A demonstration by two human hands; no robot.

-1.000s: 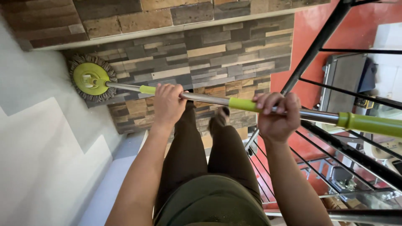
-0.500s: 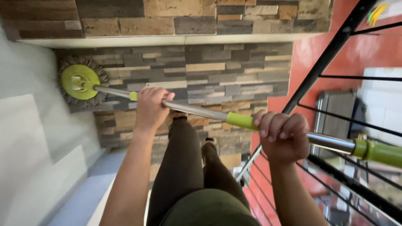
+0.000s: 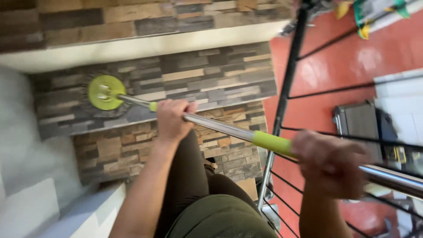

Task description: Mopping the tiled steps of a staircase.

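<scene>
The silver metal mop pole with green sleeves [image 3: 220, 127] is gripped by the closed left hand [image 3: 172, 120] and the blurred, closed right hand [image 3: 330, 163]. Its round green mop head [image 3: 105, 92] is pressed to the stone-tile wall [image 3: 211, 79] beyond the left hand. Striking the black metal railing [image 3: 286, 88] beside the right hand is judged possible.

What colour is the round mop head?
Lime green, with a dark fringe; the mop head shows in the head view.

Stone-patterned stair steps [image 3: 211, 83] in grey and brown are seen across the upper and middle frame, edged by a pale ledge [image 3: 145, 46]. A round green mop head [image 3: 105, 92] is pressed flat on the grey step at upper left. A red floor [image 3: 352, 66] is seen at right, where a grey boxy object [image 3: 357, 123] stands.
</scene>
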